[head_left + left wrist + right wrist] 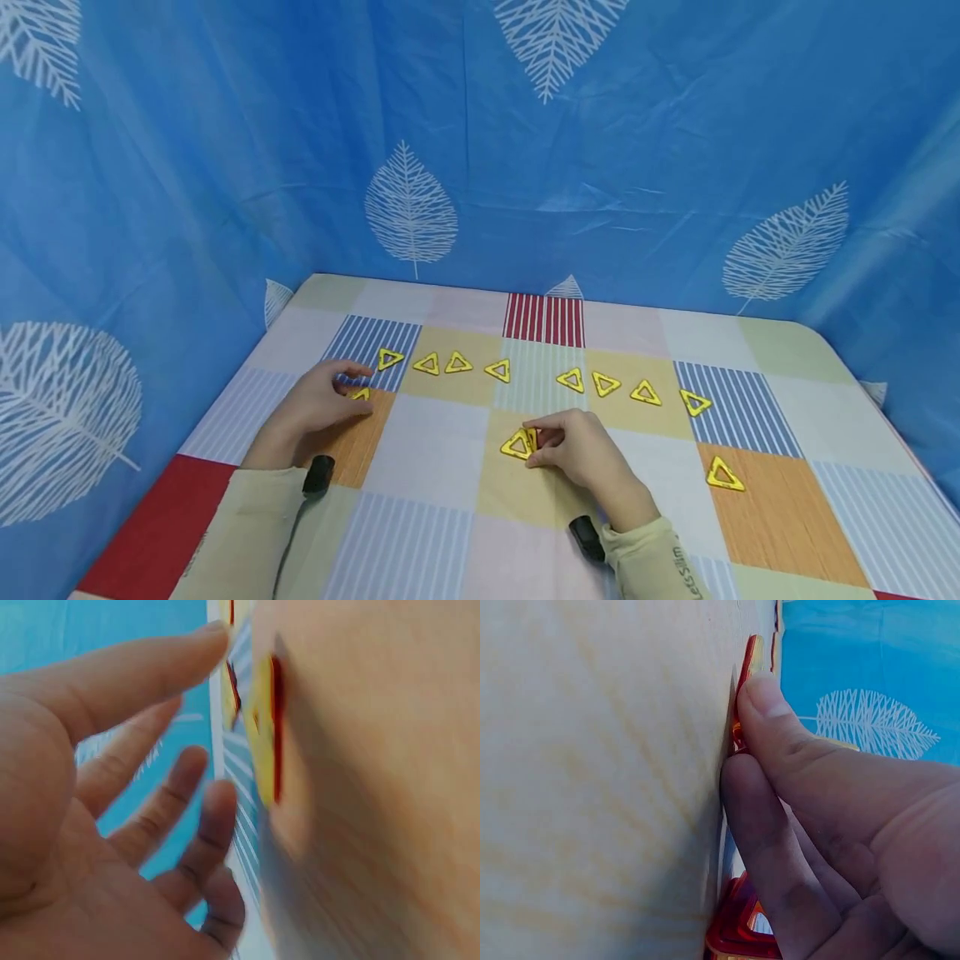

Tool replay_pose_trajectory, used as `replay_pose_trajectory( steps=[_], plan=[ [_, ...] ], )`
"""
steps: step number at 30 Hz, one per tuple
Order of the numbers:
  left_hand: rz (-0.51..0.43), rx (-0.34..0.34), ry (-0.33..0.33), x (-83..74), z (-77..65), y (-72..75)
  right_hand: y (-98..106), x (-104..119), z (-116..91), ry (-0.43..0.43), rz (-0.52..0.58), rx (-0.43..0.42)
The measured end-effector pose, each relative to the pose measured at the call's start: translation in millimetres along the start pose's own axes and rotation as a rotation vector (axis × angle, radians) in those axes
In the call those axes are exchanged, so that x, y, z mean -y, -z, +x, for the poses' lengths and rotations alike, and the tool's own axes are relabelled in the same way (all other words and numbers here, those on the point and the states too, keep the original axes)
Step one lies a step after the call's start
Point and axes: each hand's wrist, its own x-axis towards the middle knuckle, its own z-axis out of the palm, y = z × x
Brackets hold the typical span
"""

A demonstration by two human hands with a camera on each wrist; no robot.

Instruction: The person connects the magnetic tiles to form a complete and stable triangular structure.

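Observation:
My left hand (324, 406) hovers at the left of the patterned tabletop, fingers spread and loosely bent, with nothing between them. Close by its fingertips, a yellow triangular frame tile (264, 731) with a red underside lies on the wood-print patch, partly hidden by the hand in the head view. Near the middle, my right hand (576, 450) pinches a yellow triangular frame tile (750, 664) at the table surface between thumb and fingers. In the head view two triangles overlap at these fingertips, the left one (516, 445) showing more fully. Another red-sided triangle (739, 930) shows below the fingers in the right wrist view.
Several yellow triangles form a spaced row across the table's far part, from one triangle (389, 359) at left to another (694, 403) at right. A single triangle (724, 474) lies nearer on the right. Blue leaf-print curtain (480, 183) stands behind the patchwork tablecloth (427, 442).

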Motion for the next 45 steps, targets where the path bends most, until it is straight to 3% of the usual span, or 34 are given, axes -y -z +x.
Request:
replay_pose_trajectory(
  steps=[7, 12, 22, 27, 31, 39, 45],
  plan=[
    [-0.039, 0.053, 0.117, 15.1, -7.1, 10.1, -2, 0, 1, -0.006, 0.021, 0.008],
    [-0.042, 0.062, 0.125, 20.4, -10.5, 15.5, -4, 0, 2, -0.007, 0.025, 0.017],
    [0.001, 0.042, 0.149, 17.6, -6.9, 11.7, -5, 0, 3, -0.029, 0.014, 0.010],
    [-0.056, 0.053, 0.145, 4.6, -1.8, 4.7, -3, 0, 2, -0.016, 0.013, 0.014],
    [-0.089, 0.068, 0.087, -10.3, 3.1, -4.5, -2, -1, 2, -0.012, 0.013, 0.016],
    [-0.146, 0.107, -0.039, -39.3, 16.2, -34.6, -1, -1, 2, -0.038, 0.001, -0.001],
    [-0.241, 0.118, -0.045, -62.0, 19.6, -57.0, -2, -1, 2, -0.043, 0.001, 0.000]
  ],
)
